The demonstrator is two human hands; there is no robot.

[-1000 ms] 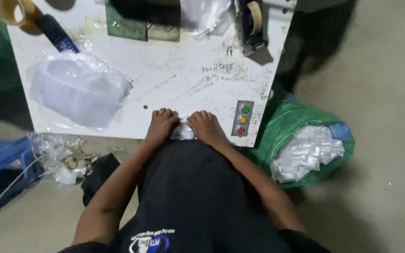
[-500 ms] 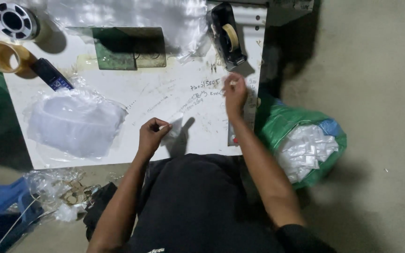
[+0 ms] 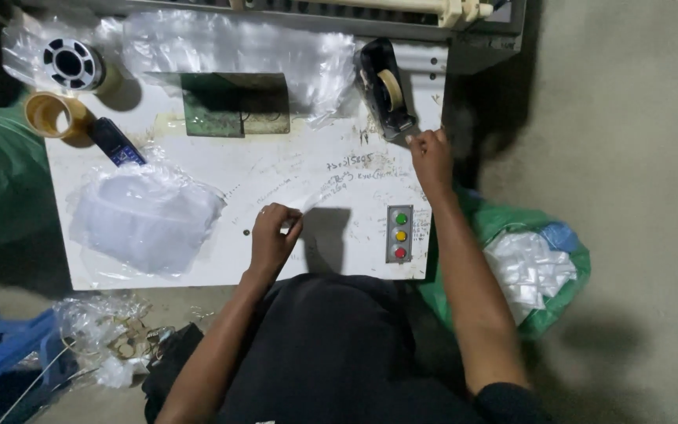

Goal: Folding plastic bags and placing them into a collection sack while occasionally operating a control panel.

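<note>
Beside the black tape dispenser (image 3: 386, 90) our right hand (image 3: 431, 157) pinches its tape end. Nearer us than it, our left hand (image 3: 272, 235) grips a small clear packet (image 3: 296, 220), seemingly light, soft and slippery; best held by its edge.

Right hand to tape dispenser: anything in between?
Nothing visible. The right hand is at the front end of the black tape dispenser, fingertips at or touching its lower edge; bare white tabletop lies below them. The left hand holds a small clear bag, well apart.
</note>
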